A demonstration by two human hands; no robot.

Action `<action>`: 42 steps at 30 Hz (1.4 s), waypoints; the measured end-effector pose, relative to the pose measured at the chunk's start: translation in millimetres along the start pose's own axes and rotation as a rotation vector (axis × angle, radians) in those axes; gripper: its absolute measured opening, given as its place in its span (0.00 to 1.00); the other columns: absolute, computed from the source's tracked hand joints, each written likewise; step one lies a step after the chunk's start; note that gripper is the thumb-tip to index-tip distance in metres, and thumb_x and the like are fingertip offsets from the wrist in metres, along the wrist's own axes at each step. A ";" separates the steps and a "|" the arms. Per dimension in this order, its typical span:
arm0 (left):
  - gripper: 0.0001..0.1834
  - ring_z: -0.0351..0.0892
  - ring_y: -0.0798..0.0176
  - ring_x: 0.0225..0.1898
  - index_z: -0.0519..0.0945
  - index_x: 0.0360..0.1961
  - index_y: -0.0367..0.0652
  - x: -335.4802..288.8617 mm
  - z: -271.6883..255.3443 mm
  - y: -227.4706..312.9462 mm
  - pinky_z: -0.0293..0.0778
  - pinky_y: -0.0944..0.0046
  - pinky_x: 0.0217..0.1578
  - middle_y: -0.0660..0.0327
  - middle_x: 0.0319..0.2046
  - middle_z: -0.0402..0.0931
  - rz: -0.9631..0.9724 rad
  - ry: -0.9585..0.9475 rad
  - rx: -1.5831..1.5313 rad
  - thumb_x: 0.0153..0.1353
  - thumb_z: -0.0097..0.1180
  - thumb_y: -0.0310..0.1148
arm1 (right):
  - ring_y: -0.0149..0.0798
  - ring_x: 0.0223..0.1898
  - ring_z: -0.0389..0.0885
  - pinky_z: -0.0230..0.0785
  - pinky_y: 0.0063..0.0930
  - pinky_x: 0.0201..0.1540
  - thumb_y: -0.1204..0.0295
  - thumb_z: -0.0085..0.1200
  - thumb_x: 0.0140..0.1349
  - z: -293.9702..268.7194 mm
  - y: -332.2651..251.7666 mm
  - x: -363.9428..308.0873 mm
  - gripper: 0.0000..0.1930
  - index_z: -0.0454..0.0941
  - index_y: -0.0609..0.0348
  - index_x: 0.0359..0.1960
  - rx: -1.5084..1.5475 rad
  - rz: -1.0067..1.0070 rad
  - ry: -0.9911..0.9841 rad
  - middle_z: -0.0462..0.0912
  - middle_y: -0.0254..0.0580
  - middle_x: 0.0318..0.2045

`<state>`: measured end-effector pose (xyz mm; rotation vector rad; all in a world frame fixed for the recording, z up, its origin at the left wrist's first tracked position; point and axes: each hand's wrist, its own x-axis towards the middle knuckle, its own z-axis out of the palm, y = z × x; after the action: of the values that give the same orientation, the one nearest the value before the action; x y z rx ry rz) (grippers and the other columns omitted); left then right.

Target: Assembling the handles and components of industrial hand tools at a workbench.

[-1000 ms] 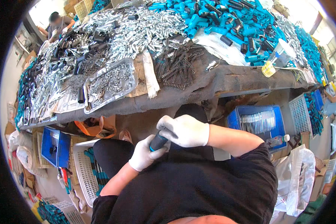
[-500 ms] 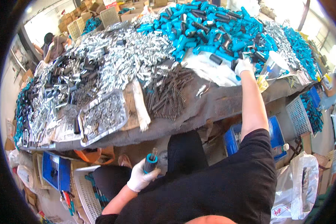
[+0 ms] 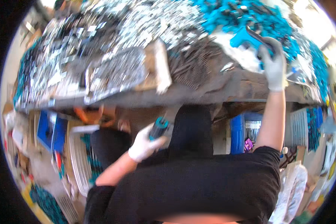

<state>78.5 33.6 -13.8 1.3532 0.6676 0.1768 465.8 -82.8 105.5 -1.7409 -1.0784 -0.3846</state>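
In my gloved left hand (image 3: 143,145), low over my lap, is a black cylindrical handle (image 3: 158,129) with a teal end ring. A thin shaft, blurred now, points up out of that ring. My gloved right hand (image 3: 275,67) is raised over the right side of the table. Its fingers close around a teal and black pistol-shaped handle (image 3: 246,38), which sits above a white plastic sheet (image 3: 238,56). Behind it spreads a heap of teal and black handles (image 3: 220,18).
Silvery metal parts (image 3: 153,22) cover much of the table. Nearer lie a clear tray of small parts (image 3: 117,71) and a pile of dark rods (image 3: 198,61). Below the table edge stand a blue crate (image 3: 237,134), another blue bin (image 3: 52,130) and a white basket (image 3: 78,160).
My right hand has come away from the heap with the teal and black pistol-shaped handle. The left hand keeps its black handle. The whole view has shifted, blurring the table.
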 end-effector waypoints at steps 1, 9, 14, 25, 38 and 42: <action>0.19 0.68 0.77 0.21 0.75 0.46 0.42 -2.4 1.9 5.9 0.66 0.73 0.23 0.68 0.26 0.73 0.013 -0.013 -0.022 0.54 0.63 0.34 | 0.23 0.28 0.72 0.67 0.18 0.31 0.75 0.53 0.62 8.6 -30.7 -18.1 0.11 0.75 0.61 0.46 0.263 0.171 -0.069 0.76 0.34 0.36; 0.17 0.70 0.74 0.33 0.74 0.45 0.39 -20.3 -13.7 -37.3 0.67 0.73 0.33 0.68 0.35 0.73 0.149 -0.092 0.048 0.55 0.61 0.30 | 0.28 0.27 0.75 0.69 0.19 0.29 0.77 0.48 0.62 57.0 -125.0 -115.8 0.14 0.68 0.64 0.50 0.706 0.176 -0.377 0.77 0.42 0.39; 0.16 0.67 0.77 0.26 0.77 0.41 0.45 -49.8 -13.8 -25.2 0.64 0.75 0.27 0.70 0.30 0.73 0.050 0.014 0.000 0.52 0.63 0.35 | 0.27 0.27 0.75 0.69 0.19 0.29 0.80 0.49 0.60 56.3 -142.1 -128.8 0.15 0.69 0.65 0.50 0.554 0.027 -0.466 0.77 0.41 0.36; 0.17 0.66 0.75 0.19 0.74 0.40 0.46 -69.6 -15.5 -10.1 0.62 0.70 0.20 0.68 0.22 0.69 0.055 -0.293 -0.077 0.55 0.62 0.43 | 0.47 0.37 0.82 0.75 0.35 0.38 0.66 0.75 0.39 72.0 -165.5 -104.3 0.40 0.66 0.64 0.55 0.644 -0.685 -0.961 0.70 0.60 0.55; 0.18 0.78 0.53 0.28 0.76 0.34 0.39 -61.6 -19.8 -33.1 0.71 0.58 0.32 0.51 0.24 0.75 0.380 0.216 0.484 0.52 0.63 0.43 | 0.49 0.42 0.82 0.73 0.34 0.45 0.76 0.45 0.62 93.1 -177.5 -145.4 0.28 0.57 0.61 0.66 0.074 -0.484 -0.671 0.77 0.58 0.49; 0.16 0.79 0.45 0.30 0.76 0.36 0.43 -67.1 -36.9 -40.9 0.73 0.51 0.34 0.49 0.24 0.77 0.396 0.227 0.746 0.51 0.60 0.41 | 0.44 0.29 0.83 0.74 0.33 0.36 0.70 0.58 0.55 67.9 -171.6 -147.4 0.30 0.64 0.54 0.60 -0.003 -0.179 -1.152 0.82 0.52 0.33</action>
<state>-5.7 22.3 -31.7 2.2068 0.6753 0.4314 231.5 -79.3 75.8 -1.8579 -2.0195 0.6159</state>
